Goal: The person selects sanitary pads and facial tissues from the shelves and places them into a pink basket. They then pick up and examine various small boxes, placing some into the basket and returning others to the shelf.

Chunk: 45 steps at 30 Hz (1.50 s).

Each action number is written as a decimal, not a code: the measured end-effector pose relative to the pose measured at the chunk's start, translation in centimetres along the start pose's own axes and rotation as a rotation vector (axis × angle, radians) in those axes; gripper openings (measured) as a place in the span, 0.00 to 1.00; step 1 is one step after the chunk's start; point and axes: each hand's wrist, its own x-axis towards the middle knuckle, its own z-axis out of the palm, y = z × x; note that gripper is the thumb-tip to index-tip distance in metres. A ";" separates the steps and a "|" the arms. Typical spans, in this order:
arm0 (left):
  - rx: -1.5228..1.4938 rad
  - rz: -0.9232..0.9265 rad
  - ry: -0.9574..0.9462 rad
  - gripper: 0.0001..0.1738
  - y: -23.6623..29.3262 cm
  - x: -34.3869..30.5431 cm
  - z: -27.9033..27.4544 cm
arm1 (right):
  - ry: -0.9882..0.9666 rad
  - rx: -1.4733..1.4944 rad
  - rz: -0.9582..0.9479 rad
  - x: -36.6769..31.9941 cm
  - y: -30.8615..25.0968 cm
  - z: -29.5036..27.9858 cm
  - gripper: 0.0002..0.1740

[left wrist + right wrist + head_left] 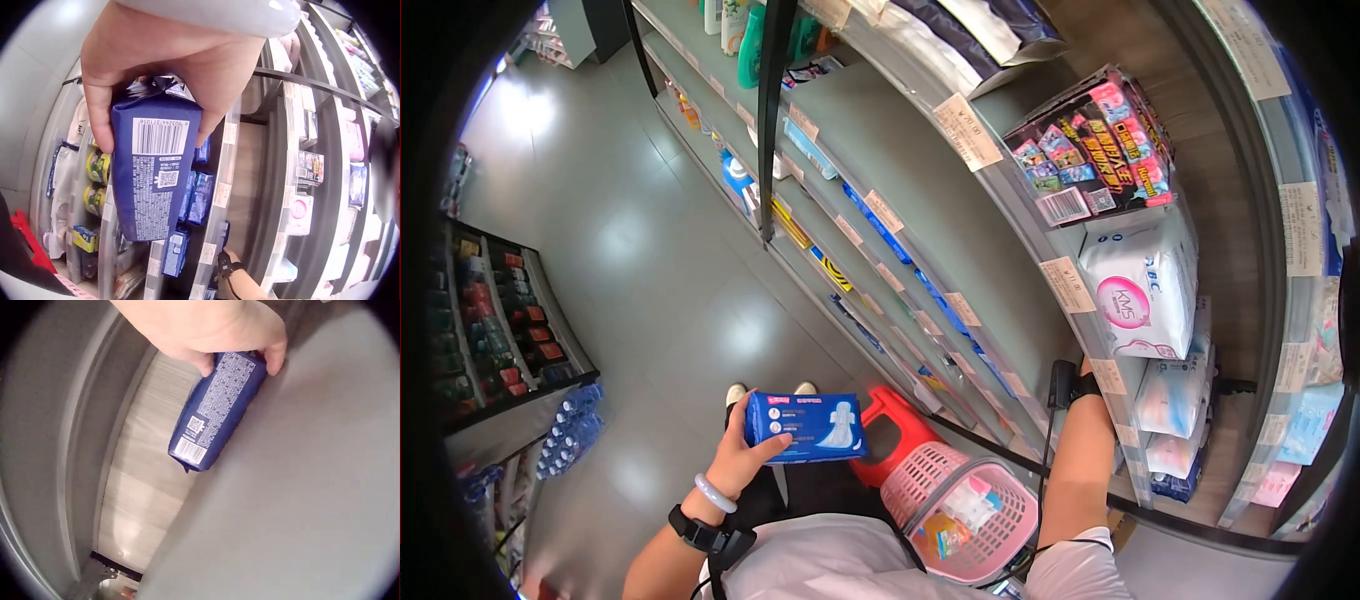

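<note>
In the head view my left hand (745, 455) grips a blue pad package (805, 427), thumb across its printed front. The left wrist view shows the barcode side of that package (153, 172), with fingers and thumb on its two sides (181, 56). My right arm reaches in between shelves, the hand hidden from the head view. In the right wrist view my right hand (212, 328) holds another blue package (215, 412) by its upper end, between thumb and fingers, beside a grey shelf panel (300, 469).
A pink basket (1010, 510) with packages inside stands by the feet. White KMS packs (1145, 290) and a black printed box (1090, 150) sit on the shelf at right. Lower shelf edges carry price tags (887, 212). Bottled water (570, 430) stands at left.
</note>
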 end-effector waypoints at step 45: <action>-0.152 -0.293 -0.486 0.29 6.7 1.3 1.2 | -0.608 -0.390 -0.239 -27.2 4.7 -6.0 0.11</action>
